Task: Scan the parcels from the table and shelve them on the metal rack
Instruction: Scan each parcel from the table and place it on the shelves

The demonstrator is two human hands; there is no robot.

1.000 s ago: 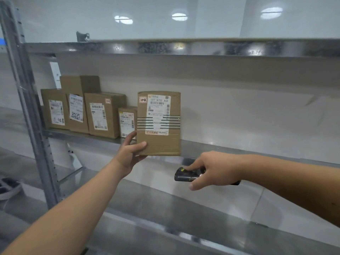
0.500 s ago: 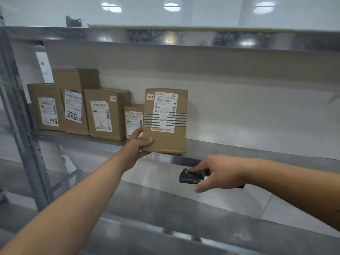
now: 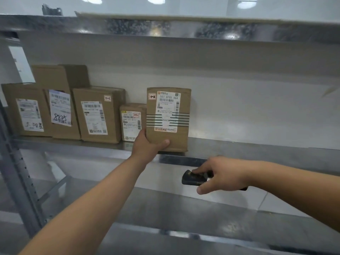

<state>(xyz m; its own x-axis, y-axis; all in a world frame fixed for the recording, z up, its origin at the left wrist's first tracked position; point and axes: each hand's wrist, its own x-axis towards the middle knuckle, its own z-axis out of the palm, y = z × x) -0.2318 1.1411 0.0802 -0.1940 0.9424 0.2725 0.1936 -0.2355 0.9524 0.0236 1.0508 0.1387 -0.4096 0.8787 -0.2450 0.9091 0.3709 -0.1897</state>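
A brown cardboard parcel with a white label and black stripes stands upright on the middle shelf of the metal rack. My left hand grips its lower left corner, thumb across the front. My right hand holds a black handheld scanner below the shelf edge, to the right of the parcel, with a finger on its top. To the left, several labelled parcels stand in a row on the same shelf; the small one touches the held parcel.
The rack's upright post rises at the left. A top shelf runs overhead and a lower shelf lies beneath my arms. The middle shelf stretches bare to the right of the held parcel.
The parcel has moved up and back onto the middle shelf, close beside the small box. My right hand with the scanner has stayed below the shelf edge.
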